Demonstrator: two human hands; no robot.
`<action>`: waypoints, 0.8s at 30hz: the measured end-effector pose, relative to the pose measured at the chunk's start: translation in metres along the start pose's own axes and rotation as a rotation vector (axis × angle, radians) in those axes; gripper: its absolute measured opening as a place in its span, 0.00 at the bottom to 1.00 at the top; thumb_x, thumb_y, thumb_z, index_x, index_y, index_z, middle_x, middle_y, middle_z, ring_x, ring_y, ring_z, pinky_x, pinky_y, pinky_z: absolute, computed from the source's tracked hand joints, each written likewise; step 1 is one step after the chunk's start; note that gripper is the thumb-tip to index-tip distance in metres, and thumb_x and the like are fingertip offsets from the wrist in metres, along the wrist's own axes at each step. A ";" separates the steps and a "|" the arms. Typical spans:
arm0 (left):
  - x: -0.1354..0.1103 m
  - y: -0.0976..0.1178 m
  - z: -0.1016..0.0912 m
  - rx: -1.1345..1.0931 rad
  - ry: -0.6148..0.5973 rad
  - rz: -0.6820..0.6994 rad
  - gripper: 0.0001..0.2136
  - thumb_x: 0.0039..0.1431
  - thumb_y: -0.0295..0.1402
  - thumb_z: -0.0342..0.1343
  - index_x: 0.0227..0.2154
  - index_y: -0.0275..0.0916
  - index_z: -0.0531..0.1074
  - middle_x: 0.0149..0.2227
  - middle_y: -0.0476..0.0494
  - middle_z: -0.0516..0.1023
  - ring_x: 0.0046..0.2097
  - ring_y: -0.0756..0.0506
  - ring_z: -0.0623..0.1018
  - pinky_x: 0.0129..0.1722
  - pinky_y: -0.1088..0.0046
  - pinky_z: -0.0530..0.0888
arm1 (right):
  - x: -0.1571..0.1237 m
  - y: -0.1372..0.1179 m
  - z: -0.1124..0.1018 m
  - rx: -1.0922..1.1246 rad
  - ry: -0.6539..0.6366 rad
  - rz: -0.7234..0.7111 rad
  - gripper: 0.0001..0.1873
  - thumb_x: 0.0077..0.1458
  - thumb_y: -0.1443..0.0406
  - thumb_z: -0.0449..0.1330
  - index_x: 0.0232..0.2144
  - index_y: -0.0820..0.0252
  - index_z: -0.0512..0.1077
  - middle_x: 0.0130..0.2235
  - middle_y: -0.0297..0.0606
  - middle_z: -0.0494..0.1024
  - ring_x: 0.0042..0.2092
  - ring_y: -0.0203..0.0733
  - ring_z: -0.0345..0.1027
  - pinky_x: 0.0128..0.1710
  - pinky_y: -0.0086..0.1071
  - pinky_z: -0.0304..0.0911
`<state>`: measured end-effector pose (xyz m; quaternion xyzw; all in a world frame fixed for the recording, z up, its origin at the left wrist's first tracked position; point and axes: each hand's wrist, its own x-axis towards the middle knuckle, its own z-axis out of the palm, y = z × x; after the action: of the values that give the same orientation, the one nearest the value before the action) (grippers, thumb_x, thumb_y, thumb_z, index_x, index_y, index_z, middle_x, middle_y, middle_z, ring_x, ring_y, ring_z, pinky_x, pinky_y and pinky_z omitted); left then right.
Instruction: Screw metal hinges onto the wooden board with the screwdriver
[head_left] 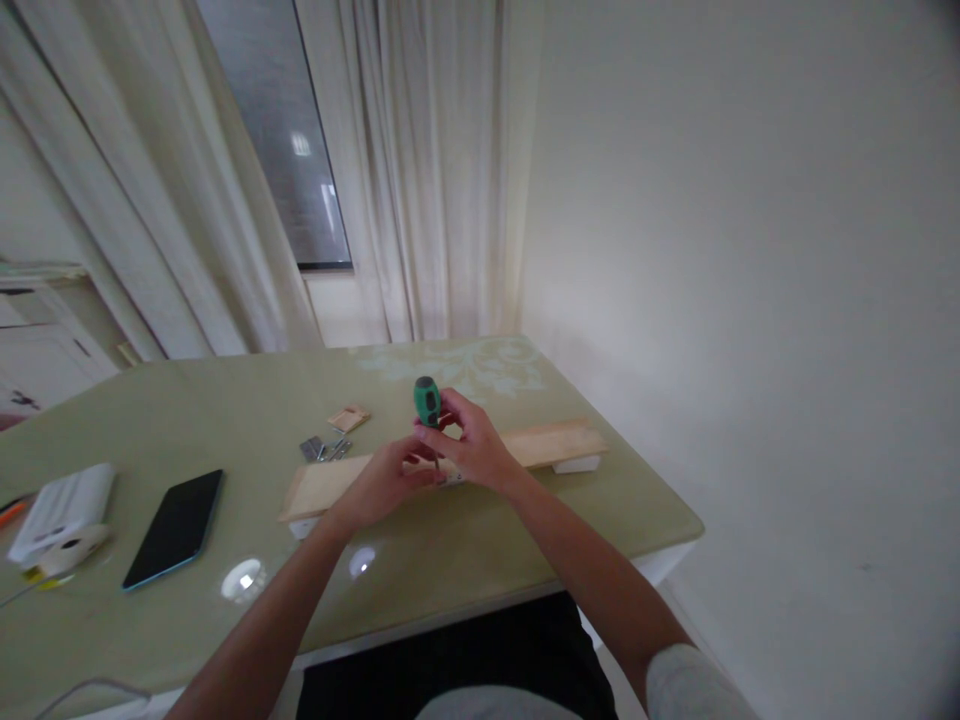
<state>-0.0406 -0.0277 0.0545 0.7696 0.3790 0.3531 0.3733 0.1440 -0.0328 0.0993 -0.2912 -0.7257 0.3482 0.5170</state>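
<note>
A screwdriver (427,399) with a green and black handle stands nearly upright, its shaft pointing down at a long pale wooden board (551,442). My right hand (478,442) is closed on the lower part of the handle. My left hand (384,482) rests at the board's near edge, fingers pinched together by the lower shaft; what they hold there is too small to tell. A small metal piece (453,479) shows at the board's front edge, just right of the left fingertips. White blocks (577,464) support the board near its ends.
Behind the board lie metal hinges (312,448), several small metal pieces (337,449) and a small wooden piece (349,417). To the left are a dark tablet (176,527), a white case (64,508) and a tape roll (73,550). A wall (750,300) borders the table's right side.
</note>
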 end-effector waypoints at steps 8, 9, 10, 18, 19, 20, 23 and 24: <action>-0.006 0.007 0.003 0.059 -0.107 -0.012 0.07 0.61 0.33 0.59 0.36 0.40 0.82 0.39 0.42 0.86 0.42 0.39 0.84 0.46 0.65 0.77 | 0.001 0.007 0.000 0.046 0.127 -0.021 0.16 0.55 0.60 0.70 0.45 0.54 0.74 0.40 0.34 0.79 0.41 0.39 0.74 0.41 0.33 0.70; -0.006 0.008 0.003 0.068 -0.091 -0.008 0.07 0.61 0.34 0.59 0.36 0.40 0.82 0.40 0.41 0.86 0.43 0.39 0.84 0.46 0.65 0.77 | 0.001 0.007 0.000 0.057 0.132 -0.030 0.18 0.55 0.61 0.70 0.47 0.54 0.74 0.41 0.34 0.80 0.42 0.40 0.75 0.42 0.34 0.70; -0.006 0.009 0.004 0.080 -0.070 -0.001 0.07 0.61 0.34 0.59 0.36 0.40 0.82 0.41 0.41 0.86 0.43 0.39 0.84 0.46 0.65 0.77 | 0.000 0.007 -0.001 0.069 0.136 -0.042 0.18 0.56 0.61 0.69 0.49 0.54 0.74 0.42 0.35 0.81 0.43 0.40 0.76 0.44 0.35 0.70; -0.006 0.005 -0.005 0.206 0.082 0.089 0.10 0.65 0.38 0.58 0.41 0.42 0.82 0.41 0.41 0.86 0.44 0.40 0.83 0.48 0.63 0.78 | -0.012 0.008 -0.005 0.215 0.338 -0.135 0.21 0.59 0.58 0.70 0.51 0.51 0.70 0.45 0.39 0.82 0.46 0.44 0.78 0.48 0.41 0.74; -0.004 0.001 -0.014 0.254 0.115 0.089 0.11 0.65 0.39 0.58 0.43 0.42 0.82 0.42 0.41 0.86 0.44 0.41 0.83 0.49 0.63 0.78 | -0.015 0.009 -0.007 0.242 0.393 -0.155 0.20 0.59 0.58 0.70 0.50 0.51 0.69 0.44 0.39 0.82 0.46 0.44 0.78 0.49 0.42 0.75; -0.001 -0.005 -0.024 0.300 0.150 0.071 0.13 0.64 0.40 0.58 0.46 0.42 0.82 0.41 0.41 0.86 0.44 0.41 0.84 0.50 0.62 0.78 | -0.018 0.009 -0.010 0.262 0.454 -0.172 0.20 0.58 0.58 0.70 0.49 0.50 0.68 0.44 0.39 0.82 0.46 0.45 0.79 0.49 0.43 0.75; 0.012 -0.024 -0.070 0.422 0.218 -0.117 0.14 0.62 0.43 0.59 0.42 0.41 0.82 0.43 0.41 0.86 0.45 0.41 0.84 0.50 0.65 0.79 | -0.028 0.014 -0.021 0.280 0.596 -0.165 0.21 0.57 0.56 0.71 0.46 0.50 0.66 0.43 0.38 0.82 0.46 0.46 0.79 0.49 0.45 0.77; 0.017 -0.031 -0.088 0.442 0.240 -0.177 0.15 0.61 0.44 0.60 0.41 0.40 0.82 0.42 0.40 0.87 0.44 0.40 0.84 0.48 0.65 0.80 | -0.030 0.017 -0.025 0.284 0.621 -0.146 0.22 0.56 0.56 0.72 0.46 0.50 0.66 0.43 0.38 0.82 0.46 0.46 0.79 0.49 0.45 0.77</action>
<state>-0.1152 0.0265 0.0743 0.7488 0.5544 0.3165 0.1782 0.1777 -0.0418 0.0747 -0.2557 -0.4969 0.3025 0.7721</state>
